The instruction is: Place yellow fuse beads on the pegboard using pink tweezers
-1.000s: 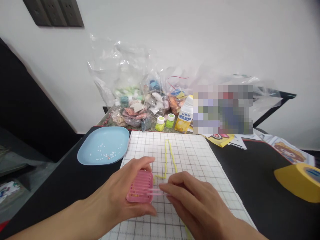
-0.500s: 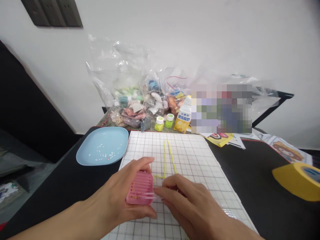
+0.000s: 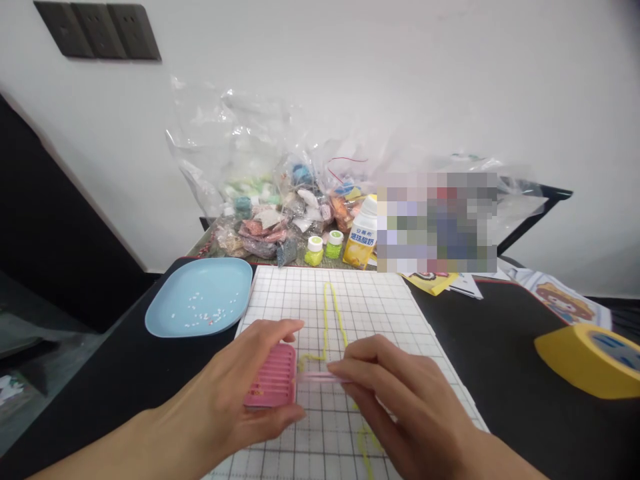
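Observation:
My left hand is wrapped round a small pink ridged tray, thumb below and fingers above. Small golden beads lie in the tray's grooves near its lower left corner, partly covered by the hand. In a pinch, my right hand holds thin pale pink tweezers, blurred by motion. Their tip points left, just off the tray's right side. Both hands are over a white gridded board. A yellow-green beaded string lies looped on the board, partly hidden under my right hand.
Left of the board is a blue plate with several small white beads. Bagged beads, two small green-filled jars and a yogurt bottle stand along the back. A yellow tape roll sits at right.
My right hand has moved right with the tweezers, drawing their tip out from over the tray. The tray and left hand appear slightly farther left, as the whole view has shifted a little.

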Motion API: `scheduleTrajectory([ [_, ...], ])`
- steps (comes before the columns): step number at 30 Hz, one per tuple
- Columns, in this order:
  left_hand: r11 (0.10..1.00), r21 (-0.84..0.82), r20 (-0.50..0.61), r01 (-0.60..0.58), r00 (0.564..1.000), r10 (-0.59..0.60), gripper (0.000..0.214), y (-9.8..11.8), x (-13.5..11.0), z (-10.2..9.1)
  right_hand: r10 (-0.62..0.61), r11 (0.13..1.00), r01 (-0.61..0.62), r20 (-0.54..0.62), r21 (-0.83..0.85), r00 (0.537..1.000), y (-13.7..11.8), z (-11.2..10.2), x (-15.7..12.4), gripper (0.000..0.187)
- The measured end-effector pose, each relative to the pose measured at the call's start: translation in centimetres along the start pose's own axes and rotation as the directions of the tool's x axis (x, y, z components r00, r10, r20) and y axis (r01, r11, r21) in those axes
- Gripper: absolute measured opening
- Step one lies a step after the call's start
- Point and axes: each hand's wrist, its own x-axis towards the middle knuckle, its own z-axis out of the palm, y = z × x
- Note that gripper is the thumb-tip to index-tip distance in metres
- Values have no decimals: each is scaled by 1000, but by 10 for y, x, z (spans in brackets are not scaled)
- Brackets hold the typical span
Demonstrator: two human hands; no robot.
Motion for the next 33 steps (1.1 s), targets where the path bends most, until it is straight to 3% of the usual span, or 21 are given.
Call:
scheduleTrajectory([
  [7,967,124,-35,-223,973,229,48,-2,11,-4,45,999,-44,-95,12,994,11,-5,2,16],
  [12,958,188,-44,-216,973,228,44,-3,12,-4,71,997,-69,-53,29,996,11,-2,1,13],
  [23,957,157,-103,-246,959,263,30,-5,14,-1,87,995,-86,-13,50,996,9,3,1,13],
  [33,950,198,-35,-243,966,255,18,-9,11,4,111,994,-111,-28,17,993,11,2,1,13],
])
